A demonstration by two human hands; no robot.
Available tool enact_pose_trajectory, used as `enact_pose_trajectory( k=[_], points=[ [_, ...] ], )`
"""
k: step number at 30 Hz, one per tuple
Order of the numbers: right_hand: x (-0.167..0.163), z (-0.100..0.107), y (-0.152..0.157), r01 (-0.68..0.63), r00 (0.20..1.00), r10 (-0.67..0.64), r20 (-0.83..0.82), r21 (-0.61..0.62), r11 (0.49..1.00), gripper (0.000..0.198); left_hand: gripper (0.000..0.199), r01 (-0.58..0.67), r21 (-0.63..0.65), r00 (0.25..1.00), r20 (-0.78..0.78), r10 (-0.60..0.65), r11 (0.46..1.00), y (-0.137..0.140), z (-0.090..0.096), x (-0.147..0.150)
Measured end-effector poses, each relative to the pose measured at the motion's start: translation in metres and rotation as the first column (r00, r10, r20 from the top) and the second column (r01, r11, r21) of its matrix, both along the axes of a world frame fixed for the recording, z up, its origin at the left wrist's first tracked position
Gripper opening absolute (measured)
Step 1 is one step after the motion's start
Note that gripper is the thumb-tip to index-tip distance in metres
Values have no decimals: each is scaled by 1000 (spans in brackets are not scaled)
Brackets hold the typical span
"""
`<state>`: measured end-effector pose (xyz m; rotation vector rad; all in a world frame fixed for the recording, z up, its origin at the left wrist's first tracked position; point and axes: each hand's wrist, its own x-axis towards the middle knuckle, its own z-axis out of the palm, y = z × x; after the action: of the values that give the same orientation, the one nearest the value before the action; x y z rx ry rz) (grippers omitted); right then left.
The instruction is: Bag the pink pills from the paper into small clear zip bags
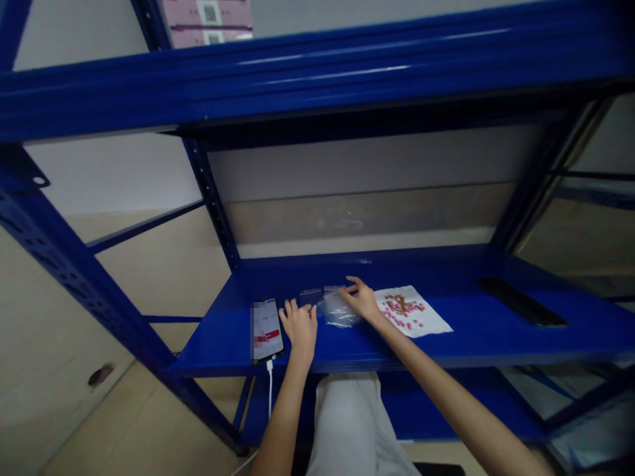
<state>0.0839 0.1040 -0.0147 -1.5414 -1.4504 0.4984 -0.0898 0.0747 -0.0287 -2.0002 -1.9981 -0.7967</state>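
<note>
My left hand (299,325) rests on the blue shelf with its fingers spread, just right of a phone (268,330) with a lit screen. Its thumb side reaches the edge of a clear zip bag (311,295). A second clear zip bag (340,312) lies flat between my hands. Over the upper right of that bag is my right hand (363,301), one digit touching the bag and another held apart from it. Close by on the right, a white sheet (436,324) carries many small pink pieces (409,324) and some brown ones (403,304).
A dark, flat, phone-like slab (523,303) lies at the right of the shelf board (466,274). A white cable (270,383) hangs from the phone over the front edge. Above runs a thick blue beam (317,73); pink boxes (188,14) stand on the upper shelf.
</note>
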Motion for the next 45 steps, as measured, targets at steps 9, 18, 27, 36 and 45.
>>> enact_pose_trajectory(
  k=[9, 18, 27, 36, 45],
  points=[
    [4, 17, -34, -63, 969, 15, 247, 190, 980, 26, 22, 39, 35, 988, 151, -44, 999, -32, 17, -16],
    [7, 46, -83, -473, 769, 335, -545, -132, 871, 41, 17, 555, 353, 697, 296, -653, 753, -87, 24, -10],
    [35, 58, -111, -658, 539, 372, -756, -103, 746, 38, 6, 588, 241, 629, 464, -624, 772, -108, 38, -6],
    [26, 60, -126, -648, 536, 389, -749, -70, 758, 58, 13, 296, 245, 785, 489, -381, 923, -125, 58, 11],
    [13, 59, -137, -660, 531, 441, -724, -27, 751, 56, 31, 446, 124, 686, 589, -427, 887, -134, 70, 42]
  ],
)
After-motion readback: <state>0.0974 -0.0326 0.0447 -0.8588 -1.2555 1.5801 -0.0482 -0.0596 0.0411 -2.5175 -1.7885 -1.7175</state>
